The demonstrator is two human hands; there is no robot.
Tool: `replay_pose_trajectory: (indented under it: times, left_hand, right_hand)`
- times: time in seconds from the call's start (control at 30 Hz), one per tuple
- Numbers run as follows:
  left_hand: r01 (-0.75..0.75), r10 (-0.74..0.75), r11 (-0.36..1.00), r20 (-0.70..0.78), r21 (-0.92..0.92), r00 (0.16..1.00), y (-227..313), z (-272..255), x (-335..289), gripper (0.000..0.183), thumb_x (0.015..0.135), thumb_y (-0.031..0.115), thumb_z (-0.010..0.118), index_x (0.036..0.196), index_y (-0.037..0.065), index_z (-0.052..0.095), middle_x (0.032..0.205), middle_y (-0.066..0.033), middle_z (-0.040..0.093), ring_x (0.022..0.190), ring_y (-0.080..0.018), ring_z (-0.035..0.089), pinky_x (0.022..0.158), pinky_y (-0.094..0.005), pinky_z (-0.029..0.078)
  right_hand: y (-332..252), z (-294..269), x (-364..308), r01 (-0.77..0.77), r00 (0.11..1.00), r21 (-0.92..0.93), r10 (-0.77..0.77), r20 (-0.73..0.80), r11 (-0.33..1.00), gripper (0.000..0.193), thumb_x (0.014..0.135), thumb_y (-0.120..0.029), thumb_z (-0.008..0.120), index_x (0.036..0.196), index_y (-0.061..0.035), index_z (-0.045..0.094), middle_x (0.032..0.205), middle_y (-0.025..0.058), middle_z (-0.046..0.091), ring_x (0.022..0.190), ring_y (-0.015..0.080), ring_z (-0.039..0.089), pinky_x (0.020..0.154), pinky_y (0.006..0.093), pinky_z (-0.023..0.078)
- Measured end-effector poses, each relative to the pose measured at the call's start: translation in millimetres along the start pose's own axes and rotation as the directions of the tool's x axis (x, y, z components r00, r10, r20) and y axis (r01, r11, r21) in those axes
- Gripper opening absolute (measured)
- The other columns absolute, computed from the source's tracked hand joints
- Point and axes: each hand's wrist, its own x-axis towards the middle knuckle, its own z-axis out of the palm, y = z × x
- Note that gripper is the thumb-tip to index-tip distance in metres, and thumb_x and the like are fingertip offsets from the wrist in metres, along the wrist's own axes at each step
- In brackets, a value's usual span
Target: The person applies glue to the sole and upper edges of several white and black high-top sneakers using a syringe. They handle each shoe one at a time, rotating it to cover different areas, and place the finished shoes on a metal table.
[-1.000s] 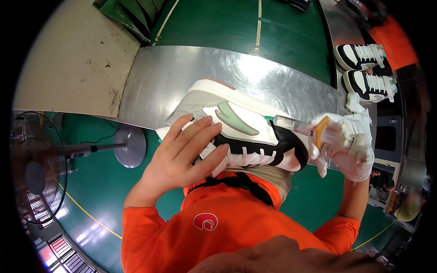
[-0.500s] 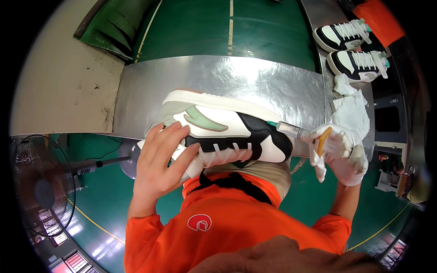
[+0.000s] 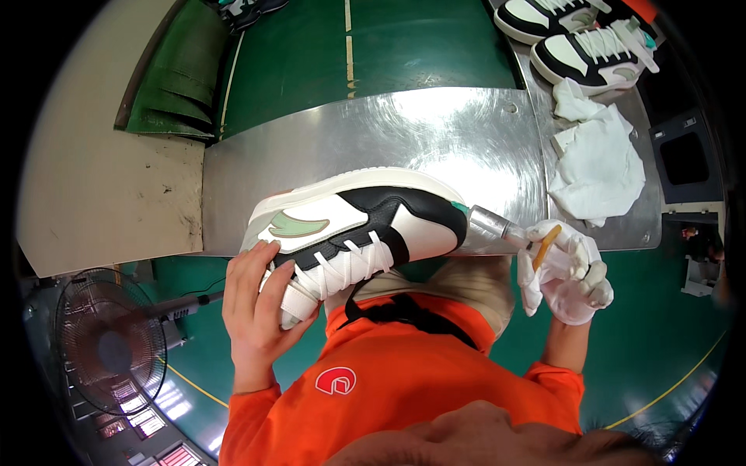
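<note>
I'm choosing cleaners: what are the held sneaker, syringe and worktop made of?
Held sneaker: probably leather or synthetic, from its smooth, soft sheen. Syringe: likely glossy plastic, looking see-through. Worktop: scuffed metal, perhaps steel, given swirl marks and glare.

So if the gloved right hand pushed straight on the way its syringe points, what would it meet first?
Most likely the sneaker: the syringe in the right hand points at its toe, with the green tip near the white sole. Whether they touch, I can't tell.
</note>
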Motion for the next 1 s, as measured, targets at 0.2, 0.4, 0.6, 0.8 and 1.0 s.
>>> replay_pose_trajectory:
  times: [0.2, 0.4, 0.6, 0.8, 1.0]
  left_hand:
    - [0.026, -0.028, 0.999, 0.039, 0.048, 0.999, 9, -2, 13, 0.064, 0.05, 0.009, 0.084, 0.108, 0.004, 0.056, 0.116, -0.0174, 0.058, 0.099, -0.0379, 0.059, 0.082, -0.0445, 0.049]
    - [0.057, -0.061, 0.998, 0.117, 0.037, 0.991, 7, -8, 30, 0.066, 0.05, 0.008, 0.085, 0.109, 0.003, 0.057, 0.114, -0.0182, 0.061, 0.1, -0.0363, 0.061, 0.085, -0.041, 0.049]
    - [0.086, -0.077, 0.996, 0.222, -0.03, 0.972, -2, -12, 56, 0.061, 0.052, 0.011, 0.085, 0.106, 0.004, 0.058, 0.112, -0.0149, 0.061, 0.097, -0.0343, 0.061, 0.081, -0.0388, 0.049]
    - [0.159, -0.124, 0.985, 0.346, -0.072, 0.93, -19, -12, 78, 0.066, 0.052, 0.015, 0.087, 0.11, 0.002, 0.058, 0.102, -0.0137, 0.064, 0.092, -0.0287, 0.064, 0.079, -0.0349, 0.05]
    - [0.348, -0.265, 0.934, 0.488, -0.085, 0.831, -12, -18, 88, 0.062, 0.056, 0.021, 0.086, 0.106, -0.002, 0.057, 0.085, -0.0105, 0.063, 0.08, -0.0164, 0.062, 0.076, -0.0302, 0.049]
  right_hand:
    - [26, 0, -9, 0.16, 0.979, 0.038, -0.153, -0.135, 0.986, 0.093, 0.046, -0.043, 0.073, 0.112, 0.0181, 0.048, 0.098, 0.0317, 0.06, 0.05, 0.0252, 0.054, 0.04, 0.0289, 0.045]
    - [44, -12, -19, 0.103, 0.992, 0.189, -0.087, -0.092, 0.977, 0.092, 0.046, -0.037, 0.068, 0.118, 0.0155, 0.043, 0.095, 0.0291, 0.059, 0.05, 0.0257, 0.053, 0.041, 0.03, 0.047]
    - [47, -9, -18, 0.111, 0.994, 0.282, -0.103, -0.041, 0.953, 0.089, 0.058, -0.03, 0.08, 0.12, 0.0195, 0.04, 0.091, 0.0279, 0.058, 0.062, 0.0323, 0.059, 0.051, 0.0349, 0.054]
    - [50, 0, -8, 0.157, 0.988, 0.224, -0.155, -0.023, 0.962, 0.065, 0.08, -0.028, 0.066, 0.123, 0.0148, 0.042, 0.087, 0.0231, 0.059, 0.059, 0.026, 0.06, 0.055, 0.0331, 0.054]
    - [62, -10, 9, -0.03, 0.999, 0.239, 0.019, 0.045, 0.971, 0.072, 0.071, -0.011, 0.065, 0.132, 0.0103, 0.034, 0.098, 0.0254, 0.056, 0.068, 0.0301, 0.063, 0.063, 0.0364, 0.056]
